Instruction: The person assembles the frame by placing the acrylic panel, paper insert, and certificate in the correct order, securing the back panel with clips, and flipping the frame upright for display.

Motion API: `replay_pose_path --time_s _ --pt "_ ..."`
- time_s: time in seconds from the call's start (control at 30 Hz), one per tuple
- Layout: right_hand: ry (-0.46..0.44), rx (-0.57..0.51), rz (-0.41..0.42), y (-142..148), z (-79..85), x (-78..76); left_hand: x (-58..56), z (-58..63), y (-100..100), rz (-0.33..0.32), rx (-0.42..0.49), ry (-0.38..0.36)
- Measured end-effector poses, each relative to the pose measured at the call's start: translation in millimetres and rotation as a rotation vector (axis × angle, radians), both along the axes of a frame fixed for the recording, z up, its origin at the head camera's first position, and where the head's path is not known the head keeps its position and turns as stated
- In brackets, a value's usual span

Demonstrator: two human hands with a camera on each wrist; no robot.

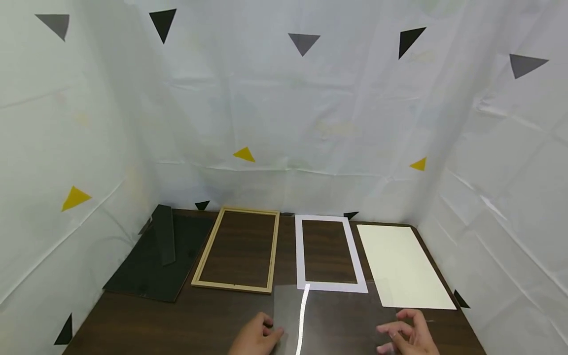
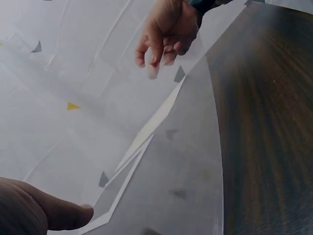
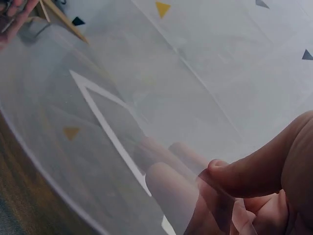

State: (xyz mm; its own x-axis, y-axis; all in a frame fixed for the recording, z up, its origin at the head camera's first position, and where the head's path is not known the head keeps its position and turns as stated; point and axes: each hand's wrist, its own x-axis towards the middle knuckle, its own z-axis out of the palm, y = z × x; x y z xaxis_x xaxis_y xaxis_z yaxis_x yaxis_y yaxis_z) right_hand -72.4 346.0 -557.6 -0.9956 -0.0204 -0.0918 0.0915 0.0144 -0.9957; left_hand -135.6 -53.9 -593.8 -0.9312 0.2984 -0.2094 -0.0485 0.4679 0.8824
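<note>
Low at the front, a clear plastic sheet (image 1: pixel 337 320) spans the space between my hands, with a bright streak of light on it. My left hand (image 1: pixel 257 335) pinches its left edge. At the right edge my right hand (image 1: pixel 410 335) grips it; in the right wrist view the thumb (image 3: pixel 234 178) lies on top, with fingers showing through the sheet from beneath. In the left wrist view the left thumb (image 2: pixel 68 215) rests along the sheet, while most of that hand's other fingers are hidden. A white mat with a rectangular opening (image 1: pixel 300 256) lies just beyond the sheet.
On the dark wooden table (image 1: pixel 177 325), a gold frame (image 1: pixel 275 246) lies left of the mat. Farther left is a black backing board (image 1: pixel 146 266) with its stand flap (image 1: pixel 164 236). A cream sheet (image 1: pixel 408 266) lies at right. White cloth walls (image 1: pixel 284 108) enclose three sides.
</note>
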Motion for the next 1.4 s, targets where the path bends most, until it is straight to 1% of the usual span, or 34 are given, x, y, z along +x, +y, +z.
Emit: replay_pose_path --time_s 0.07,0.1,0.13,0.23,0.3,0.37,0.4,0.43,0.5,0.57,0.67,0.73,0.8,0.97,1.03,1.1,1.17,1.23,1.33,1.4 --pt "-0.014 0.005 -0.010 -0.9 1.6 0.1 -1.6 -2.8 -3.8 -0.024 0.025 -0.005" --pt "-0.018 0.012 -0.022 -2.0 2.5 -0.1 -2.6 -4.0 -5.8 -0.041 0.053 -0.007" --pt "-0.021 0.020 -0.041 -3.3 3.3 -0.4 -3.7 -5.0 -7.5 -0.059 0.083 -0.007" --pt "-0.028 0.049 -0.110 -9.0 6.6 -2.5 -6.9 -5.6 -11.4 -0.100 0.210 -0.064" --pt "-0.037 0.074 -0.159 -12.5 9.0 -4.4 -8.5 -3.0 -13.5 -0.116 0.309 -0.118" --pt "-0.065 0.083 -0.191 -14.8 12.0 -6.5 -10.3 2.3 -15.8 -0.112 0.383 -0.161" --pt "-0.082 0.080 -0.200 -15.6 13.7 -7.5 -11.3 6.0 -17.6 -0.112 0.414 -0.163" --pt "-0.098 0.070 -0.199 -16.5 15.3 -9.1 -12.8 10.5 -20.0 -0.105 0.427 -0.157" --pt "-0.096 0.036 -0.178 -18.3 17.8 -12.6 -17.1 19.5 -25.9 -0.088 0.438 -0.117" --pt "-0.062 -0.008 -0.135 -20.7 20.2 -17.1 -22.7 28.2 -32.3 -0.061 0.429 -0.059" --pt "0.024 -0.075 -0.020 -25.2 22.5 -25.1 -30.9 38.5 -42.0 0.005 0.410 0.009" --pt "0.039 -0.093 0.046 -29.7 25.0 -30.9 -35.5 43.4 -47.6 0.064 0.404 0.033" --pt "0.018 -0.068 0.083 -35.6 27.8 -37.0 -39.4 47.7 -52.9 0.122 0.401 0.056" --pt "-0.078 0.060 0.094 -51.3 35.4 -51.5 -51.2 55.2 -63.8 0.241 0.386 0.138" --pt "-0.092 0.074 0.111 -55.8 36.6 -56.7 -56.8 55.9 -68.1 0.274 0.393 0.167" --pt "-0.080 0.069 0.120 -60.1 36.5 -61.5 -62.8 54.9 -72.2 0.292 0.400 0.196" --pt "-0.062 0.048 0.116 -64.8 35.2 -66.5 -68.8 52.0 -75.2 0.305 0.407 0.222" --pt "-0.037 0.029 0.113 -69.0 32.9 -71.3 -73.4 47.5 -77.1 0.314 0.395 0.252" --pt "-0.028 0.008 0.104 -75.2 27.5 -77.6 -76.8 38.5 -79.2 0.324 0.402 0.258" --pt "-0.020 0.006 0.097 -79.0 23.3 -81.6 -78.2 32.2 -80.7 0.317 0.434 0.247"
